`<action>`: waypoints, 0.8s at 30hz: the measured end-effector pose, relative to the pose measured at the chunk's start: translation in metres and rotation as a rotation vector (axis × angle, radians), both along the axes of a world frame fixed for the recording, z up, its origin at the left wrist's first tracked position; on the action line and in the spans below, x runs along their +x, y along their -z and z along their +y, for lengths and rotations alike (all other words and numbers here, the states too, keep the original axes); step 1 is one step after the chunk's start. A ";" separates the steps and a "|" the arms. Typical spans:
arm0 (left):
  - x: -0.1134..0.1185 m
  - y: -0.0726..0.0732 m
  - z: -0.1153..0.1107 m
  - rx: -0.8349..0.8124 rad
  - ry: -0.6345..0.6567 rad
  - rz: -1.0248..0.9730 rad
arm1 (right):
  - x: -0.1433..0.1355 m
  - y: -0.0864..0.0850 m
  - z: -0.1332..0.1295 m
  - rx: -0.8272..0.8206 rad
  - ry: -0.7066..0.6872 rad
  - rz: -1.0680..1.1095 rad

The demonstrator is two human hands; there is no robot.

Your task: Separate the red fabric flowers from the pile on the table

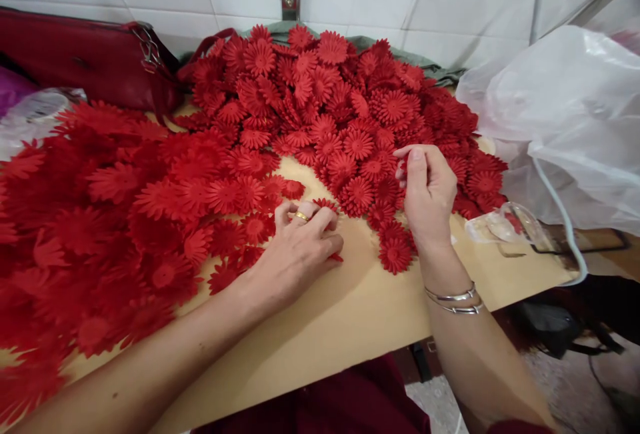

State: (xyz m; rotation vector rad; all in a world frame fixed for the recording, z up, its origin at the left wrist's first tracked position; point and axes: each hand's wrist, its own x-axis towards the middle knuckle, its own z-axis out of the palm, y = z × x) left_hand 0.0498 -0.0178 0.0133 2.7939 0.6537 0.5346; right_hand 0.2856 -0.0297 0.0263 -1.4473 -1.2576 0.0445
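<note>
My left hand (307,241), with a gold ring, is curled over a red petalled piece near the table's middle; red petals show beyond its fingers and beneath them. My right hand (427,187), above the right part of the heap, has thumb and fingers pinched together, with a bit of red showing between them. Behind both hands rises a heap of red flower-shaped pieces (320,101), some stacked in layers. Larger red flower pieces (165,274) spread loosely over the left side, beside my left forearm.
The tan table (320,327) ends at a front edge near my body. A red handbag (85,61) lies at the back left. White plastic bags (565,101) and a small clear package (500,226) are at the right. Behind stands a tiled wall.
</note>
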 end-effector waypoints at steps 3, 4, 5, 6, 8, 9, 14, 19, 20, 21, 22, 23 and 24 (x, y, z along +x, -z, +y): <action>-0.002 -0.002 0.002 -0.076 0.040 -0.070 | -0.003 0.002 -0.001 0.003 -0.017 -0.016; -0.003 -0.004 0.002 -0.144 0.026 -0.111 | -0.005 0.002 -0.002 -0.001 -0.027 -0.035; -0.004 -0.008 0.002 -0.238 -0.015 -0.162 | -0.006 0.003 -0.002 -0.008 -0.041 -0.065; -0.004 -0.012 0.002 -0.361 -0.077 -0.227 | -0.008 0.004 -0.002 -0.014 -0.058 -0.107; -0.004 -0.020 0.002 -0.692 -0.217 -0.415 | -0.010 0.005 -0.003 -0.019 -0.093 -0.209; -0.003 -0.024 0.002 -0.892 -0.281 -0.528 | -0.011 0.005 -0.003 -0.014 -0.107 -0.256; -0.002 -0.035 0.003 -1.745 -0.419 -0.927 | -0.010 0.003 -0.005 0.030 -0.123 -0.342; -0.008 -0.026 -0.005 -1.732 -0.437 -1.014 | -0.007 0.004 -0.005 0.049 -0.093 -0.364; -0.009 -0.023 -0.007 -1.676 -0.426 -1.021 | -0.007 0.004 -0.004 0.054 -0.096 -0.372; -0.009 -0.019 -0.009 -1.621 -0.420 -1.027 | -0.007 0.004 -0.004 0.059 -0.101 -0.381; -0.010 -0.016 -0.010 -1.576 -0.421 -1.028 | -0.007 0.005 -0.004 0.064 -0.106 -0.392; -0.010 -0.012 -0.011 -1.536 -0.431 -1.034 | -0.007 0.005 -0.004 0.071 -0.111 -0.403; -0.010 -0.009 -0.011 -1.506 -0.445 -1.039 | -0.008 0.005 -0.004 0.076 -0.118 -0.413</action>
